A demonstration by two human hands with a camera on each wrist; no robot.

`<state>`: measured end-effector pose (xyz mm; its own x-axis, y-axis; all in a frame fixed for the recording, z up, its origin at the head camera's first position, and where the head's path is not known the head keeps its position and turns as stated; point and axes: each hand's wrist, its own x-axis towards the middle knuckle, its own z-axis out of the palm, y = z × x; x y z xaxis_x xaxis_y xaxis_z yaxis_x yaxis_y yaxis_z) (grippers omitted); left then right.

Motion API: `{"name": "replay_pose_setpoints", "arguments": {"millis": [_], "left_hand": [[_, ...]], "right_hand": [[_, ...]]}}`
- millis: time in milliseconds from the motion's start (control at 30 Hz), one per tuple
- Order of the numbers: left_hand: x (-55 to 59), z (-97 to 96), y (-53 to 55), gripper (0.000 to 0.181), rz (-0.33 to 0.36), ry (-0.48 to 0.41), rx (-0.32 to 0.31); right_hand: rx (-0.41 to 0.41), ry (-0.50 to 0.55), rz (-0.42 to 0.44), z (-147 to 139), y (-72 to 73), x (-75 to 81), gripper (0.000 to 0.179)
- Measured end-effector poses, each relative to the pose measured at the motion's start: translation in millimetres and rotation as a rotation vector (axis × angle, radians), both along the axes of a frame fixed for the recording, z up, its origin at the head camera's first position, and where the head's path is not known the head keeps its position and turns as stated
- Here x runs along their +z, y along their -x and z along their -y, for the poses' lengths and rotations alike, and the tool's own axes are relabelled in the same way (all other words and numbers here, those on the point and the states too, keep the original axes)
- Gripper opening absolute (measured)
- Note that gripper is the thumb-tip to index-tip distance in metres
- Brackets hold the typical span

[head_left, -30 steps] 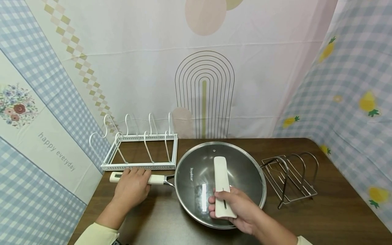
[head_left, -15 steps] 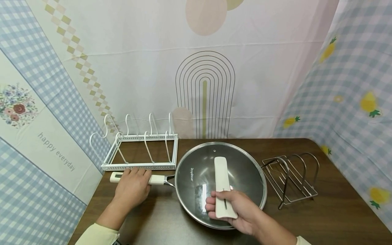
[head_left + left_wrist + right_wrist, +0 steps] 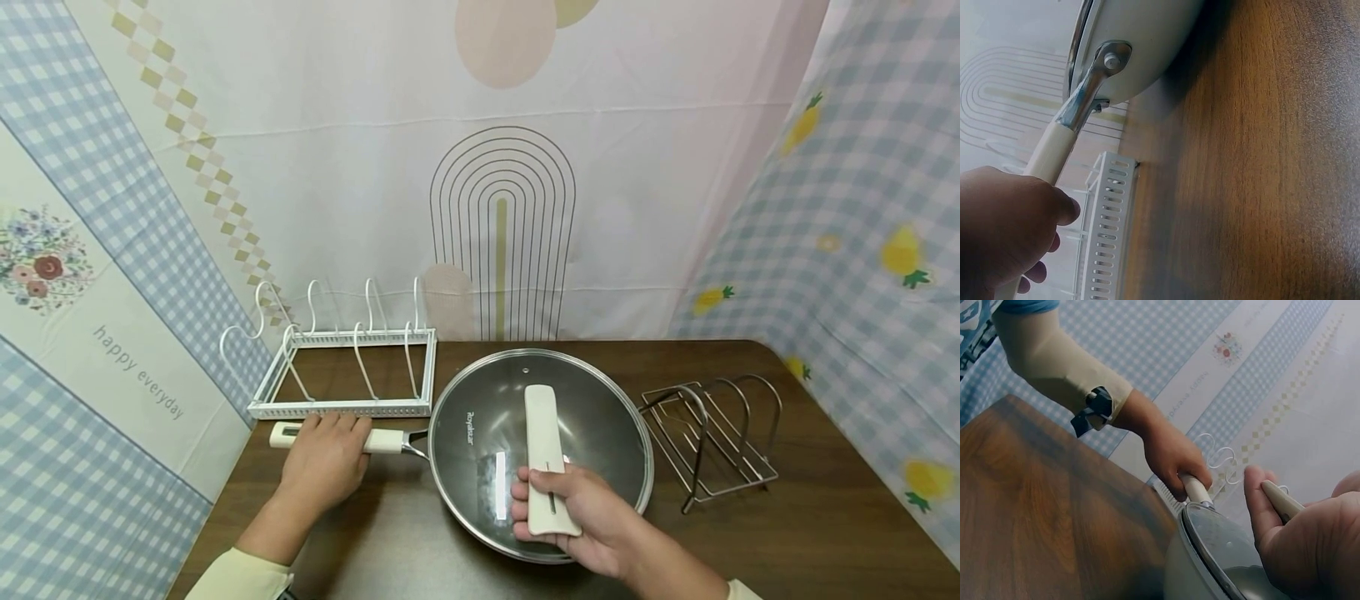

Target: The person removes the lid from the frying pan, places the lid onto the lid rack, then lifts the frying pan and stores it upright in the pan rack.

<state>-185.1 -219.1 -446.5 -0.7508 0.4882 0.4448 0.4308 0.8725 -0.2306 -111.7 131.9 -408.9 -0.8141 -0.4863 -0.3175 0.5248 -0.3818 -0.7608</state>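
A frying pan [image 3: 1141, 37] with a pale body stands on the wooden table, its cream handle [image 3: 386, 440] pointing left. My left hand [image 3: 327, 454] grips that handle, fingers wrapped over it. Covering the pan is a glass lid [image 3: 480, 392] with a metal rim and a long cream lid handle [image 3: 542, 425]. My right hand [image 3: 573, 508] holds the near end of the lid handle, thumb on top and fingers under its left side. In the right wrist view the lid sits on the pan's rim.
Behind my left hand stands a white rack [image 3: 341, 408] with several wire loops. Right of the pan is a smaller metal wire rack [image 3: 708, 450]. A patterned cloth [image 3: 637, 208] hangs along the back of the table [image 3: 405, 533], with checked cloth at both sides.
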Motion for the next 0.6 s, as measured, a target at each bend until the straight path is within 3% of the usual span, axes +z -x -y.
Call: {"name": "replay_pose_setpoints", "arguments": {"millis": [300,600], "left_hand": [[-1.0,0.3,-0.2,0.028,-0.007,0.001,0.000],[-2.2,1.0,0.4,0.027,-0.014,0.003,-0.005]], "right_hand": [[-0.024,-0.024,-0.005,3.5,-1.9,1.7,0.040],[-0.068,0.021,-0.006,5.1,-2.5,-0.9,0.045]]}}
